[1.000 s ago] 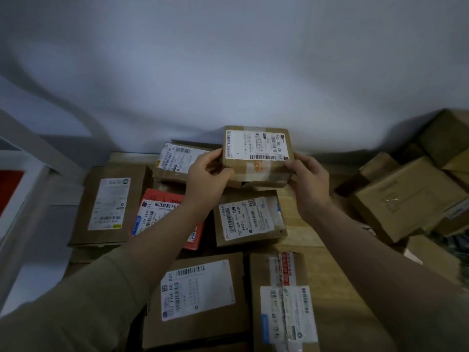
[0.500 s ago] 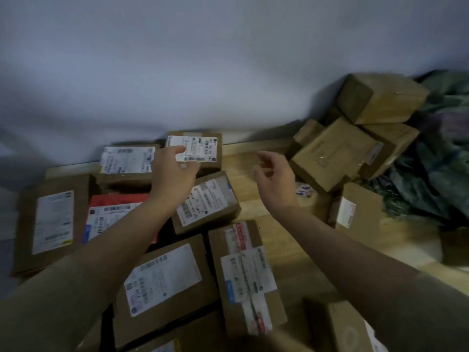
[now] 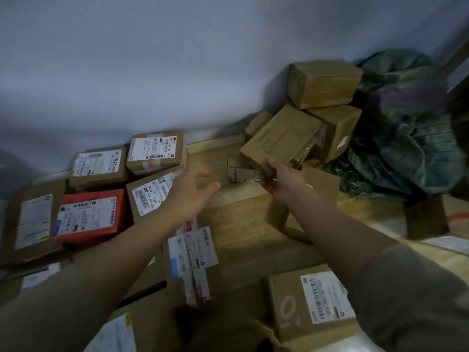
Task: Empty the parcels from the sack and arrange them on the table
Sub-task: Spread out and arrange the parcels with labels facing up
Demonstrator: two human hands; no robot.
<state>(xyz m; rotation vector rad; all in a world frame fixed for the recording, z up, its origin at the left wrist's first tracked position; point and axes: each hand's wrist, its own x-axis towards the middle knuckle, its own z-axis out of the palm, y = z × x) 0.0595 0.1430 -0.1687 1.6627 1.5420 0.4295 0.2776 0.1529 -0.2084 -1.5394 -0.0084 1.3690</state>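
The sack (image 3: pixel 406 128) lies crumpled at upper right, with a loose heap of boxes (image 3: pixel 304 118) spilled against it; arranged parcels (image 3: pixel 101 199) fill the left half of the table (image 3: pixel 241 224). The step in hand looks like fetching the next box, and it would go best taken from the pile's near edge so the stacked ones above don't topple. The right hand (image 3: pixel 281 176) reaches to centre right and touches the lowest tilted box (image 3: pixel 281 141); whether it grips is unclear. The left hand (image 3: pixel 187 191) hovers at centre, fingers spread, holding nothing.
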